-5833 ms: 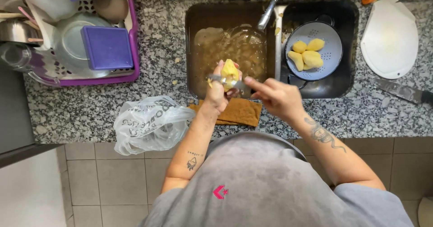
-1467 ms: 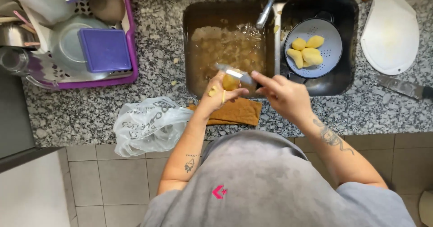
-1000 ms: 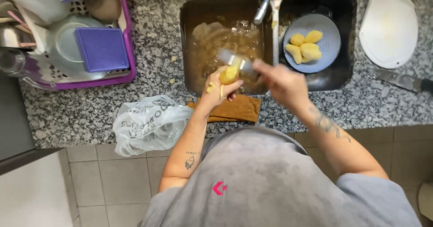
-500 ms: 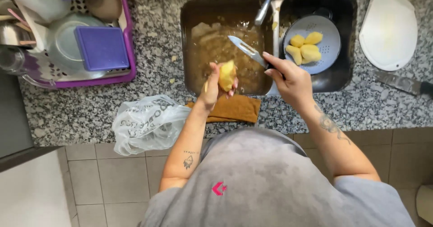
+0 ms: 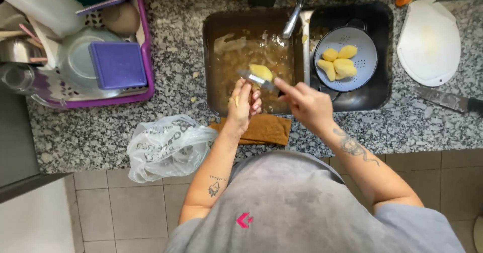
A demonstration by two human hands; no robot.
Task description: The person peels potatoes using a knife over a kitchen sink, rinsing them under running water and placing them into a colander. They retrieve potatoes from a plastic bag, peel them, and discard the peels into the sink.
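Peeling in hand, judging by the pose: left hand (image 5: 243, 104) cupped, fingers (image 5: 255, 100) curled up toward a half-peeled potato (image 5: 261, 72) over the left sink basin (image 5: 221, 89), near the front edge of the granite surface (image 5: 171, 97). Right hand (image 5: 308, 104) closed on a knife (image 5: 257, 79), blade laid against the potato. Next stroke likely calls for turning the potato to bring unpeeled skin under the blade, thumb kept clear.

Left basin: murky water and peel scraps. Right basin: blue colander (image 5: 347, 58) holding several peeled yellow potatoes (image 5: 338, 62). Purple dish rack (image 5: 146, 57) at the left end: plate, purple lid, bottle. Crumpled plastic bag (image 5: 168, 145) and brown cloth (image 5: 264, 129) at the front edge; white cutting board (image 5: 427, 44) toward the right end.
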